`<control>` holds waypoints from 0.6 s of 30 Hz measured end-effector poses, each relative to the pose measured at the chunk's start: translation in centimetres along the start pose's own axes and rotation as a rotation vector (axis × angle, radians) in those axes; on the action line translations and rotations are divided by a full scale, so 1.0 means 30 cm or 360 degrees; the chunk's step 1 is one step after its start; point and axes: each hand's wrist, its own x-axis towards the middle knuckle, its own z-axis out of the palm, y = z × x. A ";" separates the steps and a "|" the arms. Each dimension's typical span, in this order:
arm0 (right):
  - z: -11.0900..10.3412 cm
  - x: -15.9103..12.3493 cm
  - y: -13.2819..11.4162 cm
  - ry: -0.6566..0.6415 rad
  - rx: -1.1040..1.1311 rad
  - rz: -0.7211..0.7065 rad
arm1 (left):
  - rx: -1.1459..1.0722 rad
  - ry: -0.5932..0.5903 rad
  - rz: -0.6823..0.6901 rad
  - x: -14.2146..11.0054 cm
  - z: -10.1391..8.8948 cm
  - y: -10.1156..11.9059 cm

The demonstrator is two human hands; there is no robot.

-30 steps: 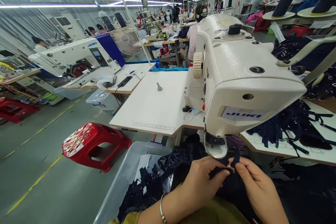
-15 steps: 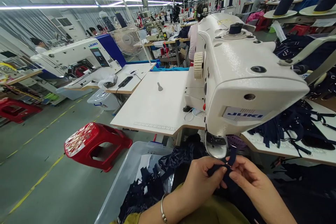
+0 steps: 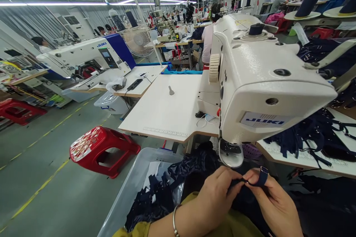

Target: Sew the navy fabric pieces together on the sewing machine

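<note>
A narrow navy strap [image 3: 260, 179] runs between my two hands, just below the head of the white sewing machine [image 3: 267, 70]. My left hand [image 3: 219, 196], with a bracelet on its wrist, pinches the strap from the left. Thumb and fingers of my right hand [image 3: 271, 196] pinch it close beside, and its end with a small metal piece loops up over my right index finger. Part of the strap is hidden behind my fingers. Dark navy fabric lies below my hands.
To the left stands a clear plastic bin [image 3: 130, 181] with navy straps [image 3: 155, 200] in it. A red stool [image 3: 104, 152] is on the floor. More navy straps [image 3: 303, 133] lie on the table at right. A small metal piece [image 3: 171, 90] rests on the white tabletop [image 3: 161, 109].
The strap's end, upright between my hands before, now bends right over my right fingers. My fingertips have come closer together, and the view has shifted slightly.
</note>
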 end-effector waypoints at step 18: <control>0.000 0.098 -0.024 -0.0238 -0.0488 0.0200 | 0.0094 0.0089 -0.0407 0.039 -0.026 -0.019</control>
